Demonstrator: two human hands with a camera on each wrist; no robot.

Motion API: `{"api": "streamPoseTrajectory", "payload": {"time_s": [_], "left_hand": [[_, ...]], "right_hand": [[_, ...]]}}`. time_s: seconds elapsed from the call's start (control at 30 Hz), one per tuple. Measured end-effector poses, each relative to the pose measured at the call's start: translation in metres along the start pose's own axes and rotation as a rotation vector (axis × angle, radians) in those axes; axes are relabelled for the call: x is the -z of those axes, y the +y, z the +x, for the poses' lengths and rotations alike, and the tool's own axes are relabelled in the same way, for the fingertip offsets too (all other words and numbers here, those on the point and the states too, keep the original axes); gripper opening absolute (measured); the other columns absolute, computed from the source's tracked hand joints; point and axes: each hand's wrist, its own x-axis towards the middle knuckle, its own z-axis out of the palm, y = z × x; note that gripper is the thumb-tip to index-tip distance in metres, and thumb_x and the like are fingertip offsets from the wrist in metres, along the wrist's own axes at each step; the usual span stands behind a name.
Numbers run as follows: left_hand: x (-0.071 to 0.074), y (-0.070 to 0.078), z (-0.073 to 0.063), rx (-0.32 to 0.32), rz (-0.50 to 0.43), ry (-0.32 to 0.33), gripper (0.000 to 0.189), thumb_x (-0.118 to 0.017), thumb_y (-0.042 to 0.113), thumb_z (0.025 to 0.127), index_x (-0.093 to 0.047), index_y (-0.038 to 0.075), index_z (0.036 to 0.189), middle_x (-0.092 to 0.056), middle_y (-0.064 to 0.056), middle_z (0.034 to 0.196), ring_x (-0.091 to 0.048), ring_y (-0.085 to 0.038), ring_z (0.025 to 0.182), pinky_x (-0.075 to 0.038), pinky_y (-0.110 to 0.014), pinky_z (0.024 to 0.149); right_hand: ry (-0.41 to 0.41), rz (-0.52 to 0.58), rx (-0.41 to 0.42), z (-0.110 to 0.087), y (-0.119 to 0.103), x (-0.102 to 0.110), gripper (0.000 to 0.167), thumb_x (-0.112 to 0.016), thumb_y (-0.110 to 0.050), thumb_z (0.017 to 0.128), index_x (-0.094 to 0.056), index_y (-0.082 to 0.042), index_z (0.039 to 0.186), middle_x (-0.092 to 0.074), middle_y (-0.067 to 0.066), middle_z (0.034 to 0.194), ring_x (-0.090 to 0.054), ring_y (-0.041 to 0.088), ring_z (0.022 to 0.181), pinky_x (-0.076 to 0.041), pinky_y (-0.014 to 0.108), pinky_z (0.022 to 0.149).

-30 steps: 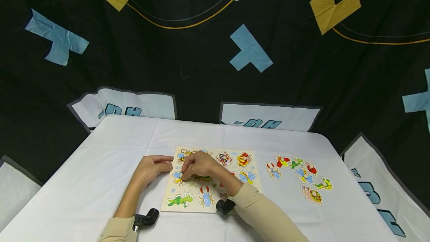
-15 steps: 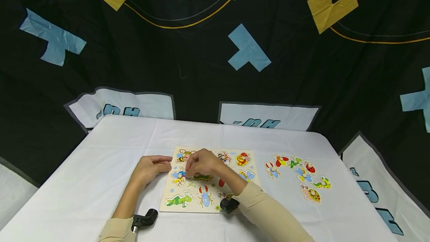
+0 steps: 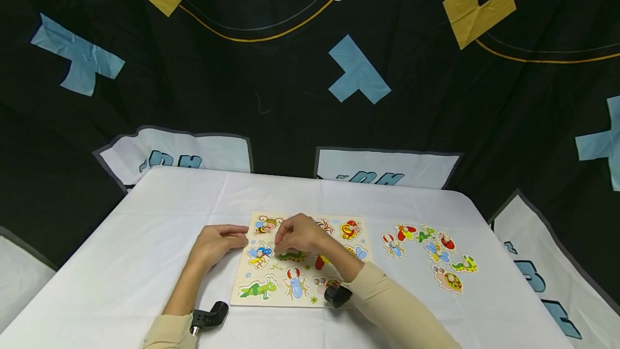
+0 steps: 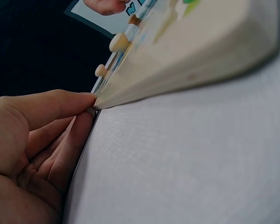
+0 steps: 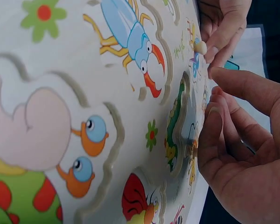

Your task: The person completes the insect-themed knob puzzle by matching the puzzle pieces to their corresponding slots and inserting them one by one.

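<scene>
Here, right hand [image 3: 296,235] poised over the middle of the puzzle board [image 3: 271,298], fingers [image 5: 214,140] curled down onto the small peg of the green caterpillar piece [image 3: 291,256], thumb opposite them; pinch looks likely, though the peg itself is mostly hidden behind the fingertips. Caterpillar piece directly beneath those fingertips, long axis running left to right across the board's middle row, seemingly tipped in its cut-out in the right wrist view (whether fully seated, hard to tell). Right forearm angled in from the near right, wrist raised above the board. Left hand [image 3: 216,243] just off the board's left edge, palm down on the white surface [image 3: 145,214], fingertips [image 4: 81,100] pressed against the far left corner of the board, fingers held together and nearly straight, gripping nothing. Blue dragonfly piece [image 3: 260,255] just left of the caterpillar. Right hand plainly the nearer one. Loose insect pieces [image 3: 433,255] well apart, off to the right.
</scene>
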Motion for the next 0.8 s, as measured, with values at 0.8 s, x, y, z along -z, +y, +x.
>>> {"api": "streamPoseTrajectory", "payload": {"time_s": [0.8], "left_hand": [[0.001,0.004,0.000,0.029,-0.013,0.002,0.040,-0.085,0.016,0.078,-0.077,0.007,0.116,-0.079,-0.003,0.093,-0.067,-0.008,0.087,-0.047,-0.025,0.083]], "right_hand": [[0.029,0.000,-0.002,-0.016,0.011,0.035,0.011,-0.085,-0.014,0.077,-0.075,-0.013,0.082,-0.068,-0.003,0.069,-0.057,0.016,0.065,-0.044,0.025,0.058]]}}
